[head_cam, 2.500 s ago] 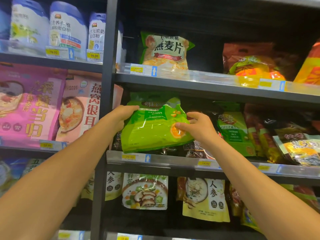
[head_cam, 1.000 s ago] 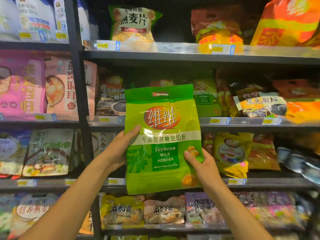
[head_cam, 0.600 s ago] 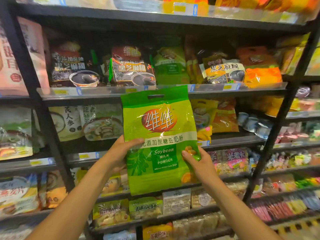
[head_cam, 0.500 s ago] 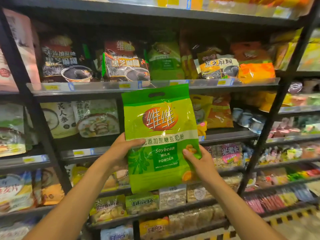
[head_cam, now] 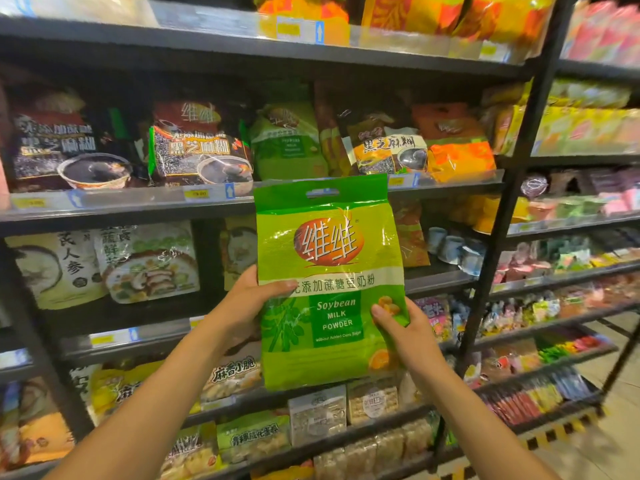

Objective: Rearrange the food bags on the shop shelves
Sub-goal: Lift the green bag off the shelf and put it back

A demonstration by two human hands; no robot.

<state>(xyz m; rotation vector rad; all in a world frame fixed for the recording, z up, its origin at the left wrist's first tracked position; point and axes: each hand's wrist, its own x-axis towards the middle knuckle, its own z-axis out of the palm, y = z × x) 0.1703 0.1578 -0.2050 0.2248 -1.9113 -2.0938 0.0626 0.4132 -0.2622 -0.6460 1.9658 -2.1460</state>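
Note:
A green soybean milk powder bag (head_cam: pixel 329 271) with an orange-red logo stands upright in the air in front of the shelves, its front facing me. My left hand (head_cam: pixel 249 299) grips its left edge at mid height, thumb on the front. My right hand (head_cam: pixel 405 330) holds its lower right edge, thumb across the front. A second green bag of the same kind (head_cam: pixel 287 140) stands on the shelf behind, between dark sesame paste bags (head_cam: pixel 201 147) and a yellow-labelled sesame bag (head_cam: pixel 388 150).
Dark metal shelves (head_cam: pixel 121 202) carry packed food bags on several levels, with clear price strips along the front edges. A black upright post (head_cam: pixel 505 202) divides this bay from a bay of small colourful snacks (head_cam: pixel 571 299) on the right. Floor shows at the lower right.
I pulled the green bag off the shelf and turned it upright. My view has since dropped and shifted right along the shelves, while both hands keep the same hold on the bag.

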